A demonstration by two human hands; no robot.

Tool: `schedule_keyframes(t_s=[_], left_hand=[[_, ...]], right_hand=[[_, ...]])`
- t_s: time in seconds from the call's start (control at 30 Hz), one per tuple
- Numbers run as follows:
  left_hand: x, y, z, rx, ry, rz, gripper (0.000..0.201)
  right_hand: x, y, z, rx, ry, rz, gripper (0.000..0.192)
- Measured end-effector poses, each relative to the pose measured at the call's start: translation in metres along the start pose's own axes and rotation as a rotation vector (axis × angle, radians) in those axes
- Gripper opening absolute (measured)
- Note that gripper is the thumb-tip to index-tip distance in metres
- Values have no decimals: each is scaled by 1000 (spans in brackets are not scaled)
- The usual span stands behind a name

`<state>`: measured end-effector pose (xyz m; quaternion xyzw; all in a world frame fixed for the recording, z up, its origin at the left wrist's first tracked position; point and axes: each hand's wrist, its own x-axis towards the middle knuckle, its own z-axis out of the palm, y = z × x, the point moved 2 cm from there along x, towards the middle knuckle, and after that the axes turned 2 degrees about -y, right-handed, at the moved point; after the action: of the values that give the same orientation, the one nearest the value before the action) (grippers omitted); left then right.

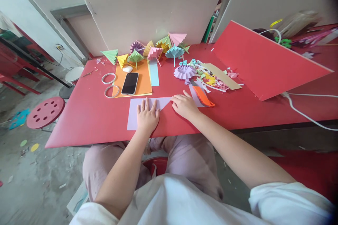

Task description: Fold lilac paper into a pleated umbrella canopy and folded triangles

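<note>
A sheet of lilac paper [133, 114] lies near the front edge of the red table, its right side running along a slant to a point. My left hand [148, 114] presses flat on the sheet with its fingers spread. At the pointed right end, the fingers of my right hand [185, 104] are bent together on the paper's tip. Just beyond my right hand are another lilac strip [194, 95] and an orange ridged plastic tool [203, 96] whose kind I cannot make out.
A phone [130, 83] sits on orange paper [146, 77], beside two tape rolls [108, 78]. Several pleated paper umbrellas [136, 56] line the back. Paper scraps [211, 79] surround a cardboard strip [221, 75]. A red board [266, 63] slants up at right, near a white cable [298, 109].
</note>
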<state>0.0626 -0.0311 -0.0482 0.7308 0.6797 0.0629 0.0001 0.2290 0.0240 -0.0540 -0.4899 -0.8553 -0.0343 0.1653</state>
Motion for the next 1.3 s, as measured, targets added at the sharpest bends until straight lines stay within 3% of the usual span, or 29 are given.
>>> schedule_keyframes(t_s=[0.23,0.43,0.53,0.63,0.8,0.9,1.0,1.3], left_hand=[[0,1,-3,-11,-38,-28,48],[0,0,-2,-31,-37,-21,50],[0,0,-1,-35,-38,-21,50],[0,0,-1,-32,-30,-18,50],[0,1,-2,-19,-39,-17,51],[0,1,-3,-9,-36,-10,50],[0,2,-3,5,-48,-12,47],[1,-1,-1,3,-72,-14,52]], right_hand=[[3,10,1,12,-5,49,29],[9,19,-4,83,-13,195,31],[16,7,-6,119,-9,217,35],[25,-22,-1,188,-33,208,45],[47,-63,15,369,-173,160,56],[62,-67,20,492,-191,295,62],[72,-67,24,476,-164,388,65],[69,-59,32,259,-297,243,72]])
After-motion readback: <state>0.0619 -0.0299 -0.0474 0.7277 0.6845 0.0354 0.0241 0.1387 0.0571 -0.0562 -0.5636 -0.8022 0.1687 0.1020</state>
